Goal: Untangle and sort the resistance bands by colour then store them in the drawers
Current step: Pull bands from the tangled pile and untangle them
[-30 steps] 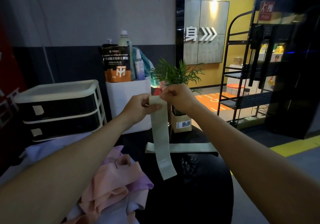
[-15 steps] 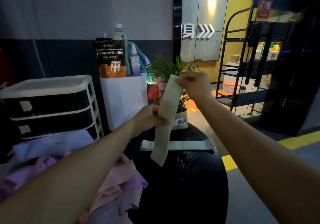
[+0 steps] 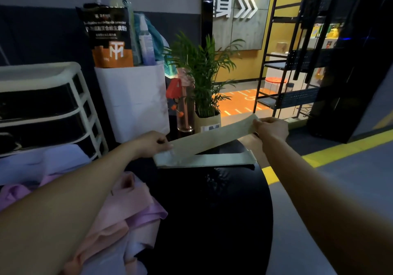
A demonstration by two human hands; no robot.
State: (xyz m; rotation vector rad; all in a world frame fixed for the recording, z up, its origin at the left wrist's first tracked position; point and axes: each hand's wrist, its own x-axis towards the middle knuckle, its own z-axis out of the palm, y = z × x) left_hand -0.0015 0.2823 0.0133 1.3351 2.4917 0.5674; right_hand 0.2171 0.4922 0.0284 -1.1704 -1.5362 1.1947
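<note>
Here I see the black worktop (image 3: 212, 211) carrying a pink and lilac band heap (image 3: 127, 217) and one flat green band (image 3: 223, 160); above it, my left hand (image 3: 153, 144) and right hand (image 3: 271, 128) each pinch an end of a second green band (image 3: 212, 137).

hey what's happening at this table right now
A person is sorting resistance bands. Both hands hold one pale green band stretched out flat: the left hand pinches its near end and the right hand its far end. It is held just above a second pale green band lying flat on the black table. A tangled pile of pink and purple bands waits at the left, in front of the drawer unit.
</note>
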